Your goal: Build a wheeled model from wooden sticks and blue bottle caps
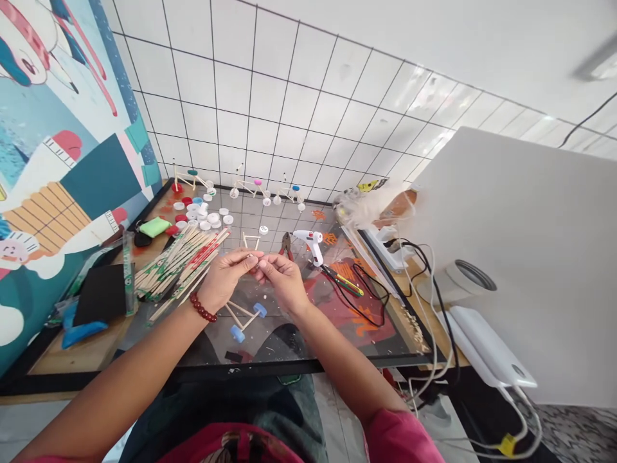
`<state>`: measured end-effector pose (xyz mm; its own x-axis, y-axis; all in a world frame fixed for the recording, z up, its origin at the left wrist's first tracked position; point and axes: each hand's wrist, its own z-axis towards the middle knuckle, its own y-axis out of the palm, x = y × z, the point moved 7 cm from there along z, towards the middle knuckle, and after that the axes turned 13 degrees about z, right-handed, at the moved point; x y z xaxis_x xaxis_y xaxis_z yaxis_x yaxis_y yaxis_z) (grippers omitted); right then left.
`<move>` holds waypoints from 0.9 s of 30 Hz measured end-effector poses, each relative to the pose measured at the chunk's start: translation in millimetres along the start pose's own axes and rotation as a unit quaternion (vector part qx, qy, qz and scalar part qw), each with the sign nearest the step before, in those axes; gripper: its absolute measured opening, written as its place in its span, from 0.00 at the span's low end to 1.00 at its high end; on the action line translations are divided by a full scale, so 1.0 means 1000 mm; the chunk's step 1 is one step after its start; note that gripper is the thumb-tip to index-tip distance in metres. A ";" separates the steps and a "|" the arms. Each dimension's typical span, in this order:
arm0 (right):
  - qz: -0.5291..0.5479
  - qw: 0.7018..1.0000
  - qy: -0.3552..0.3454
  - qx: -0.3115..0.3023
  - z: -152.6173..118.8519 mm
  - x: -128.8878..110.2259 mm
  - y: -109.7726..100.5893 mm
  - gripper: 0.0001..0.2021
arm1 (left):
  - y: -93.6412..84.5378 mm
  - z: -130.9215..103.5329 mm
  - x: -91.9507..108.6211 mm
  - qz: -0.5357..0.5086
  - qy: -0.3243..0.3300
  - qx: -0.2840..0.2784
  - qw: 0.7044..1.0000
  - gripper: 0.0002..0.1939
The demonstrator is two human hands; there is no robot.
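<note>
Over the middle of the table, my left hand (pixel 230 275) and my right hand (pixel 282 280) meet fingertip to fingertip. Both are closed in a pinch around something small and pale that I cannot make out. Just below them lies a wooden stick frame (pixel 247 319) with blue round caps at its lower end. Beyond my fingers are a smaller stick frame (pixel 251 241) and a white cap (pixel 263 229). Red-handled pliers (pixel 286 244) lie past my right hand, beside a white hot glue gun (pixel 311 243). A pile of wooden chopsticks (pixel 178 265) spreads left of my left hand.
White and red bottle caps (pixel 205 217) cluster behind the chopsticks. Several stick models (pixel 253 186) stand along the back edge. A yellow-green utility knife (pixel 350 285) and a black cable (pixel 380 302) lie right. A power strip (pixel 385 247) sits near the right edge; a black sheet (pixel 99 292) lies left.
</note>
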<state>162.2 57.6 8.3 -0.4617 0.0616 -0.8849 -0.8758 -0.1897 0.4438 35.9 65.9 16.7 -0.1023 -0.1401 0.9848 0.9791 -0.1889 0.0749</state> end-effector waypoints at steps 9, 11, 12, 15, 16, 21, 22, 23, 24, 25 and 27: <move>-0.149 0.985 -0.083 0.015 -0.016 -0.018 -0.021 0.12 | 0.000 -0.002 -0.003 -0.085 -0.062 0.014 0.994 0.18; -0.170 0.981 -0.095 -0.014 -0.019 -0.018 -0.013 0.12 | 0.004 -0.004 -0.004 -0.070 -0.064 0.006 0.995 0.17; -0.183 0.977 -0.105 -0.022 -0.020 -0.019 -0.010 0.11 | 0.006 -0.005 -0.004 -0.061 -0.063 0.002 0.996 0.17; -0.218 0.966 -0.135 -0.023 -0.022 -0.023 -0.008 0.11 | 0.008 -0.007 -0.003 -0.028 -0.056 0.002 0.998 0.18; -0.223 0.964 -0.141 -0.023 -0.022 -0.024 -0.009 0.12 | 0.007 -0.008 -0.001 -0.017 -0.052 0.006 0.999 0.18; -0.191 0.971 -0.140 -0.036 -0.018 -0.020 -0.018 0.13 | 0.005 -0.009 0.001 0.010 -0.047 0.022 0.999 0.19; -0.179 0.973 -0.137 -0.037 -0.018 -0.018 -0.019 0.13 | 0.005 -0.008 0.000 0.012 -0.045 0.023 0.999 0.19; -0.172 0.975 -0.134 -0.036 -0.017 -0.016 -0.021 0.13 | 0.004 -0.008 -0.001 0.016 -0.042 0.027 0.999 0.19; -0.168 0.977 -0.129 -0.033 -0.016 -0.014 -0.022 0.13 | 0.003 -0.008 -0.003 0.022 -0.036 0.032 0.999 0.19; -0.168 0.978 -0.124 -0.030 -0.015 -0.012 -0.023 0.13 | 0.002 -0.007 -0.005 0.031 -0.030 0.038 0.998 0.19; -0.169 0.979 -0.115 -0.025 -0.014 -0.009 -0.024 0.14 | 0.000 -0.005 -0.007 0.054 -0.011 0.051 0.997 0.18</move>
<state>189.1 48.0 3.5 -0.1715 0.3471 -0.9220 -0.9786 -0.1680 0.1187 35.5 61.7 8.8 0.0077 -0.1333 0.9911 0.9971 -0.0742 -0.0178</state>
